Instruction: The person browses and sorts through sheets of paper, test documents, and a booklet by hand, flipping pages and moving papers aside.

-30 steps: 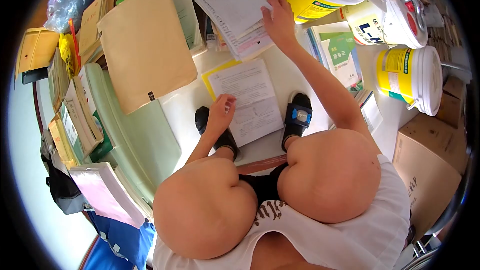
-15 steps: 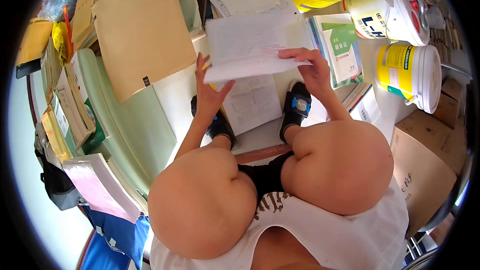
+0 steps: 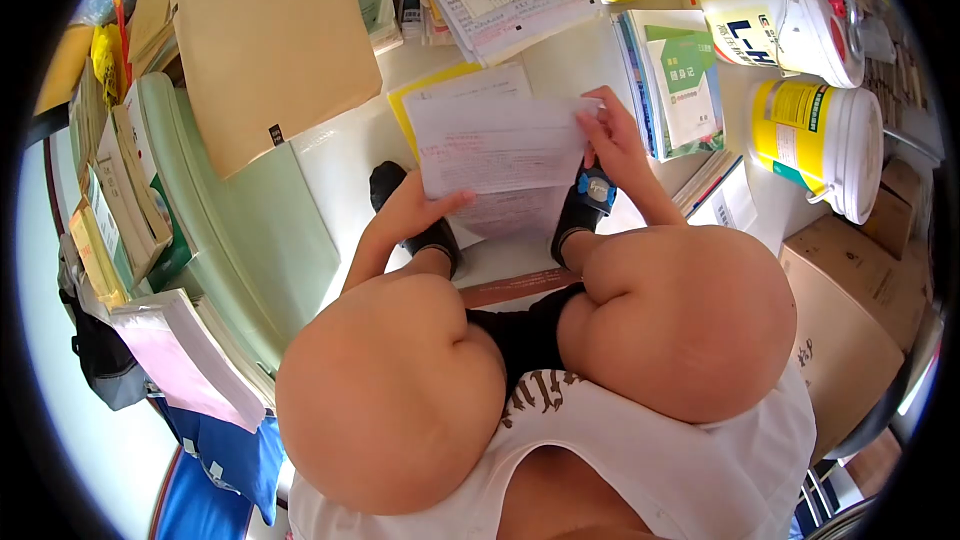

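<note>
A printed sheet of paper (image 3: 505, 145) with some reddish marks is held up between my hands, above the floor and in front of my feet. My right hand (image 3: 617, 145) pinches its upper right corner between thumb and fingers. At the lower left edge, my left hand (image 3: 412, 212) grips the sheet, its thumb on top and its other fingers hidden beneath. Behind the sheet lie more white papers and a yellow sheet or folder (image 3: 403, 112), partly covered. Two black shoes (image 3: 585, 205) stand on either side of the sheet's lower part.
A stack of written papers (image 3: 510, 10) lies farther ahead. A brown envelope (image 3: 275, 50) and a pale green case (image 3: 235, 230) are on the left. Booklets (image 3: 680, 90), a yellow-and-white bucket (image 3: 815, 145) and a cardboard box (image 3: 850, 310) stand on the right.
The sheet has come down nearer my feet and now lies flatter. My left hand has closed from spread fingers onto its lower left edge. The yellow sheet behind shows more.
</note>
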Motion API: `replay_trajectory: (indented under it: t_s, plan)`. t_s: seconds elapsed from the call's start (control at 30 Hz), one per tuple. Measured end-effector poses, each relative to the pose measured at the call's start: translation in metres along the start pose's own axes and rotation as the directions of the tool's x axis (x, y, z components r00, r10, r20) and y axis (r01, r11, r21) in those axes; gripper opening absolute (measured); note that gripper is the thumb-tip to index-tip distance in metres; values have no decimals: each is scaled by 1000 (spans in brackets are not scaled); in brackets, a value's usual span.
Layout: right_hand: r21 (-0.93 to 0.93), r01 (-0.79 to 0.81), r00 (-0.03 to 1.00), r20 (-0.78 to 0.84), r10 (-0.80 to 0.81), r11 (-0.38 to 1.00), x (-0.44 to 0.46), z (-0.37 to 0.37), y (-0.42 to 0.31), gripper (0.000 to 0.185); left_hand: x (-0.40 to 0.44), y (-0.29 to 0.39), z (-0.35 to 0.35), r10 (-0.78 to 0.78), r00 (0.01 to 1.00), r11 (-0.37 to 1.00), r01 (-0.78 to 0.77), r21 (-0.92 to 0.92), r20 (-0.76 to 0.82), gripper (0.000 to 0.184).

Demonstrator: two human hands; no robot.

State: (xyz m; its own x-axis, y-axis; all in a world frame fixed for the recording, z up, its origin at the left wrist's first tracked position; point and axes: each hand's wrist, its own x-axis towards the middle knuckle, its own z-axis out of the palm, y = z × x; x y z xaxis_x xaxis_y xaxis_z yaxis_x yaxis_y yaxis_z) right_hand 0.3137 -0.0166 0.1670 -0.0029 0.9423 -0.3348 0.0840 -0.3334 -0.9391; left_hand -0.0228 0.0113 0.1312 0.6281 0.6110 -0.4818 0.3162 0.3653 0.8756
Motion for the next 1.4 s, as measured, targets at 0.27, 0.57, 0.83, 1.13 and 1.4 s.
replay_trajectory:
  t_s: [0.27, 0.57, 0.83, 1.13, 1.4]
  plan:
    - [-126, -148, 982, -136, 131, 981, 58, 40, 73, 29, 21, -86, 9, -287, 931, 953, 301, 31, -227, 39]
    - [-669, 91, 940, -186, -285, 738, 77, 33, -4, 21, 35, -80, 4, -249, 892, 959, 282, 32, -377, 35]
    - [-817, 431, 725, 62, -686, 382, 169, -1, -38, 39, 29, -65, 9, -232, 879, 972, 226, -65, -417, 33]
    - [-855, 511, 689, 348, -635, 86, 242, 25, -22, 71, 21, -61, -8, 80, 742, 986, 41, 164, -665, 24]
    - [-761, 600, 643, 276, -714, 246, 253, 15, -18, 33, 23, -51, -2, 26, 852, 985, 67, 158, -523, 23]
